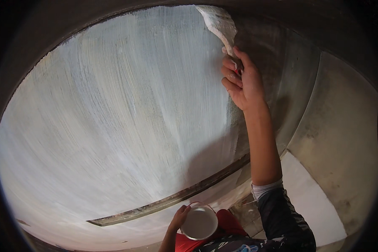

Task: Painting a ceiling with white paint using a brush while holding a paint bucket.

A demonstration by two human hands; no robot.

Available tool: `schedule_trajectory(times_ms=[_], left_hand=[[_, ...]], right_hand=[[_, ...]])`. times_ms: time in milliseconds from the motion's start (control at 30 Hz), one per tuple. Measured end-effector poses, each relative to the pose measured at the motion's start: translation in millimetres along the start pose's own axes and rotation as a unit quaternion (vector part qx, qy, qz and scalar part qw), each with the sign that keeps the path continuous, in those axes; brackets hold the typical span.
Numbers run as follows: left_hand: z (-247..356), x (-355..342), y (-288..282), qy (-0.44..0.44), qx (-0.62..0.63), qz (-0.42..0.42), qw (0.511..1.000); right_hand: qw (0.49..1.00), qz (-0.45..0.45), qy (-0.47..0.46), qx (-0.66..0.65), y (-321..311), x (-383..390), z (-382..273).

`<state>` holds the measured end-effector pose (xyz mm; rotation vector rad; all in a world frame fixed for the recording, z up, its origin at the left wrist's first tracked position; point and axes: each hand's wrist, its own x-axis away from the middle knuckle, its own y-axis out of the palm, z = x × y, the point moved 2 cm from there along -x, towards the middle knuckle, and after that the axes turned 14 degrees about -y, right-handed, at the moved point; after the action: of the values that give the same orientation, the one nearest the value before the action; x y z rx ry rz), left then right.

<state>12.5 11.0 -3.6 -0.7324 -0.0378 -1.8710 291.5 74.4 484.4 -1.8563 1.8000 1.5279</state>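
My right hand (241, 80) is raised high on the wall, fingers closed round the handle of a wide, paint-coated brush (217, 23). The bristles rest at the upper edge of a broad band of streaky white paint (126, 96), beside a darker unpainted strip (275, 54). Low in the view my left hand (180, 215) grips a small bucket (199, 222) of white liquid at its handle and rim, held in front of my red-clad legs.
A dark recessed strip (168, 199) runs across the lower wall. At the right, a mottled grey wall (340, 138) meets the painted one at a seam, with a white area (311, 197) low on it. A bit of floor (250, 220) shows below.
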Motion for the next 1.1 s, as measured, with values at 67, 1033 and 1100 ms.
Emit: schedule_trajectory(times_ms=[67, 1033, 1100], left_hand=[[-7, -5, 0, 0.013, 0.004, 0.003, 1.0], [-8, -8, -3, -0.01, 0.015, -0.018, 1.0], [-7, -7, -2, -0.008, 0.01, -0.017, 1.0]], right_hand=[[1.0, -0.003, 0.003, 0.011, 0, -3, 0], [0.996, 0.042, 0.023, 0.082, -10, 18, -4], [0.993, 0.063, -0.002, 0.096, -7, 18, -9]])
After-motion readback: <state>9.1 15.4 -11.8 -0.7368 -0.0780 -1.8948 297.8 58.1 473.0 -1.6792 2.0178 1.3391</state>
